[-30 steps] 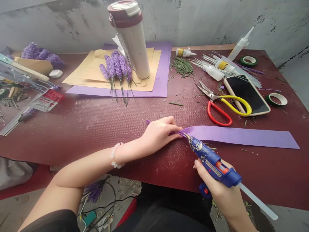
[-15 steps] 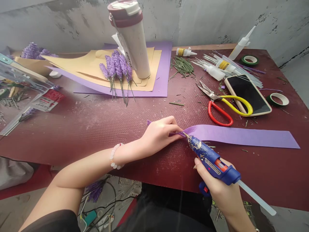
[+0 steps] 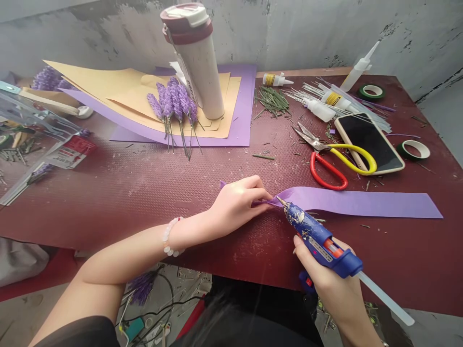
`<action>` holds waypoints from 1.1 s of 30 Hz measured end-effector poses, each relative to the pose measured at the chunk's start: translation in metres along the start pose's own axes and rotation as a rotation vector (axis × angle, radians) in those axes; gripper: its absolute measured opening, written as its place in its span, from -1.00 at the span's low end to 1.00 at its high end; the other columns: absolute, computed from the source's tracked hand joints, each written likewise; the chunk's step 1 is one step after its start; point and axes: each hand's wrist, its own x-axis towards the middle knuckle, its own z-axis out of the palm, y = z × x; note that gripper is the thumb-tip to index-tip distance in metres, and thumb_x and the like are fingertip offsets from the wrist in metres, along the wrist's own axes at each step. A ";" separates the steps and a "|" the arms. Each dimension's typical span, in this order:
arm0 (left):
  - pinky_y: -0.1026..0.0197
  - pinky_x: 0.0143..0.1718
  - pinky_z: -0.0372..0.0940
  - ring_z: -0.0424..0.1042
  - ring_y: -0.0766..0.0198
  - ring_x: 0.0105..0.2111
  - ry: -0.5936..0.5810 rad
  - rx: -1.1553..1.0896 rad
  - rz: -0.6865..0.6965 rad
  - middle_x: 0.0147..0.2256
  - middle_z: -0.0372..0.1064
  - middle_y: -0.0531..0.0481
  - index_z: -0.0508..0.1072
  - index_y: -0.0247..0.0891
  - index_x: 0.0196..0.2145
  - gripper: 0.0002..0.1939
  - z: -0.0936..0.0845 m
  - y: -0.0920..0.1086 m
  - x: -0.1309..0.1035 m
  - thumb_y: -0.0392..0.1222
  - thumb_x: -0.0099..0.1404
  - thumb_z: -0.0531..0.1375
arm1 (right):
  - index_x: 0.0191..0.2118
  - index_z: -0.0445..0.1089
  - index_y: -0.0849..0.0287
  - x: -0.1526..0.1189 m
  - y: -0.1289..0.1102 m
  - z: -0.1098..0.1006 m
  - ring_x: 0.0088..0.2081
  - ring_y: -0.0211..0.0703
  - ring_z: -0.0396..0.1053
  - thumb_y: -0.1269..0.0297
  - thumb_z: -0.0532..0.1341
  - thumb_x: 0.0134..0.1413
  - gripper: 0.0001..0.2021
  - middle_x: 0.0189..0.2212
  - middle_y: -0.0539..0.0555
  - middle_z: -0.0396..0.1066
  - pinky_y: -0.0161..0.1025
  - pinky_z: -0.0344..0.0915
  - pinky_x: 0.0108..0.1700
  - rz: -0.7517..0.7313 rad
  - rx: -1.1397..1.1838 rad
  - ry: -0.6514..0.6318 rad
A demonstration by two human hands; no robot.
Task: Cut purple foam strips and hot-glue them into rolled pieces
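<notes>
Grey wall (image 3: 307, 38) stands behind the dark-red table (image 3: 137, 188). From the left on my feed, I see lavender sprigs (image 3: 172, 101), then the left hand (image 3: 238, 202), fingers pinched together on a gathered purple strip (image 3: 361, 203). It runs across the table's near half, long axis left to right, free end pointing right. The right hand (image 3: 331, 284) grips a blue glue gun (image 3: 307, 224), nozzle aimed up-left.

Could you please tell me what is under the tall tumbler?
Under the tumbler are tan sheets, with purple paper beneath them; whatever the tumbler and sheets cover cannot be seen.
</notes>
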 end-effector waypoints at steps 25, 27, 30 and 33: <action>0.38 -0.42 0.26 0.36 0.42 -0.46 -0.001 0.058 0.030 -0.41 0.36 0.08 0.59 -0.27 -0.27 -0.88 -0.003 0.002 -0.003 -0.26 0.41 0.24 | -0.64 0.09 0.02 0.002 -0.014 0.002 -0.64 -0.25 0.06 0.15 0.22 0.00 -0.67 -0.69 -0.09 0.08 -0.25 0.13 -0.61 0.081 -0.022 0.118; 0.38 -0.42 0.26 0.36 0.42 -0.46 0.004 0.066 0.038 -0.41 0.37 0.08 0.59 -0.28 -0.27 -0.87 -0.003 0.003 -0.003 -0.26 0.42 0.23 | -0.64 0.07 0.02 0.001 -0.015 0.002 -0.64 -0.27 0.03 0.13 0.22 0.01 -0.65 -0.69 -0.10 0.05 -0.24 0.11 -0.61 0.107 -0.011 0.142; 0.38 -0.43 0.26 0.36 0.41 -0.46 0.014 0.083 0.061 -0.41 0.37 0.06 0.60 -0.29 -0.26 -0.84 -0.003 0.003 -0.002 -0.25 0.43 0.21 | -0.62 0.09 0.02 0.002 -0.010 0.000 -0.63 -0.25 0.06 0.17 0.24 0.02 -0.66 -0.68 -0.09 0.06 -0.25 0.15 -0.60 0.090 -0.009 0.078; 0.37 -0.44 0.27 0.37 0.39 -0.46 0.033 0.117 0.102 -0.42 0.38 0.04 0.60 -0.32 -0.27 -0.79 -0.003 0.003 -0.002 -0.23 0.46 0.18 | -0.61 0.12 0.03 0.004 -0.004 -0.002 -0.62 -0.22 0.14 0.21 0.24 0.02 -0.69 -0.66 -0.07 0.12 -0.25 0.17 -0.60 0.061 -0.020 0.050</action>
